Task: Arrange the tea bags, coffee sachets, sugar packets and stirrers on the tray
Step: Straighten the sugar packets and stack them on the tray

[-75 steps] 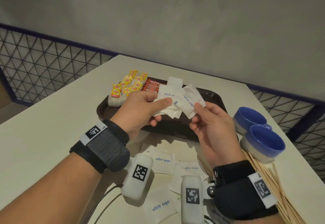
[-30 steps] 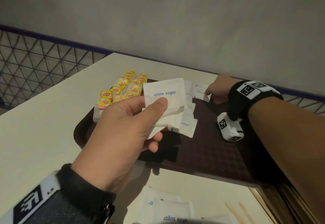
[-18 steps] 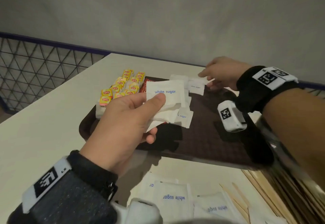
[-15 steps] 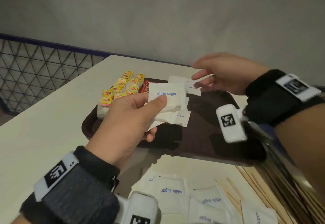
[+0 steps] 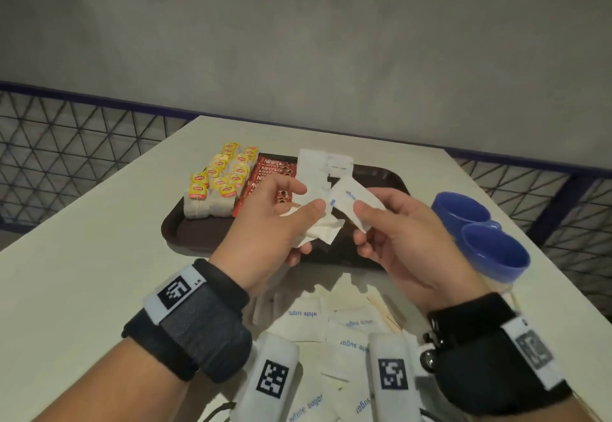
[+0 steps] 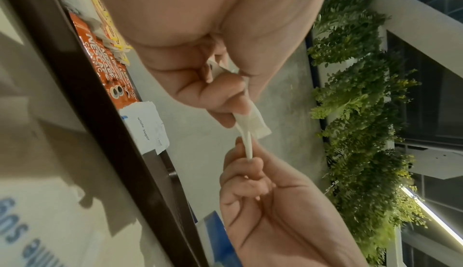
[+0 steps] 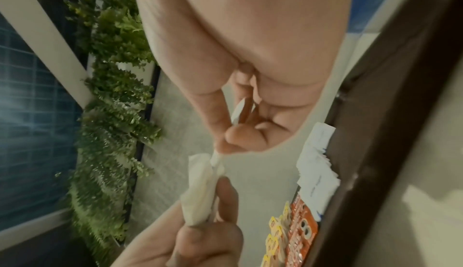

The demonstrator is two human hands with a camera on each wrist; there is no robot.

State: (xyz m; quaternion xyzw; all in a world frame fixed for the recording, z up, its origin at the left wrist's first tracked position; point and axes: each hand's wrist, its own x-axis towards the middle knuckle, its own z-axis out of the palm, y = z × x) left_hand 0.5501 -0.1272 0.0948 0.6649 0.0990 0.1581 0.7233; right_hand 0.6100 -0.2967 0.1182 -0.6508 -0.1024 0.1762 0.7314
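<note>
Over the brown tray [image 5: 185, 236] my left hand [image 5: 306, 219] grips a small bunch of white sugar packets [image 5: 323, 236]. From that bunch one sugar packet [image 5: 352, 198] sticks out to the right, and my right hand [image 5: 359, 223] pinches it; in the left wrist view its thin edge [image 6: 248, 146] runs between both hands. Yellow-tagged tea bags [image 5: 218, 186] fill the tray's back left. Red coffee sachets [image 5: 270, 173] lie beside them, then a few sugar packets [image 5: 326, 165]. Loose sugar packets [image 5: 331, 322] and wooden stirrers [image 5: 385, 314] lie on the table below my wrists.
Two blue cups [image 5: 463, 211] [image 5: 495, 253] stand right of the tray near the table's right edge. A mesh railing [image 5: 66, 153] runs behind the table on both sides, under a grey wall. Bare dark tray floor [image 5: 374, 183] shows at the tray's right side.
My right hand has come back from the tray's far side, leaving a packet there, and now pinches another packet in the left hand's bunch. The left hand kept its hold.
</note>
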